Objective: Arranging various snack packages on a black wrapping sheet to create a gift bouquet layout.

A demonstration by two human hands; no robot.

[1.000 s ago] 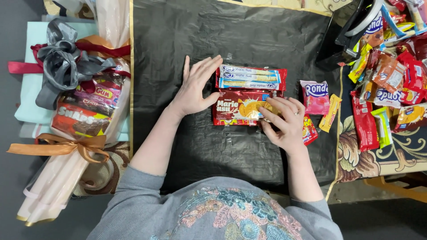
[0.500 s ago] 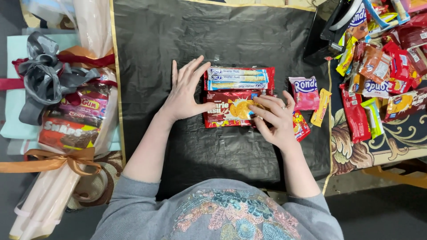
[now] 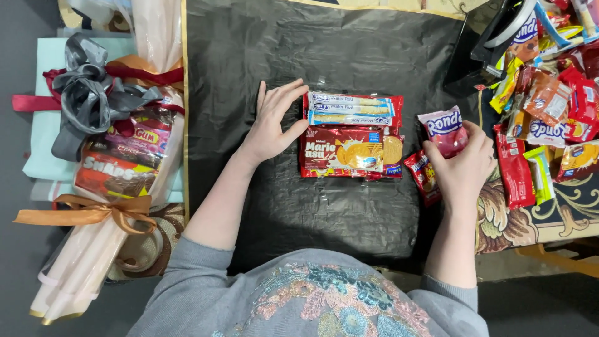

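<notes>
I judge I'm laying out snacks: my left hand [image 3: 272, 122] rests open against the biscuit pack [image 3: 347, 151]. Right of that pack, my right hand [image 3: 465, 163] grips a pink packet [image 3: 442, 128], which wants placing alongside.

Single head view, straight down, near, over black sheet [image 3: 324, 56]

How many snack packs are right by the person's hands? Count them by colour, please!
Red: 3 (wafer-roll pack, biscuit pack, small red packet)
Pink: 1 (pink packet, held in the right hand)
Total: 4
</notes>
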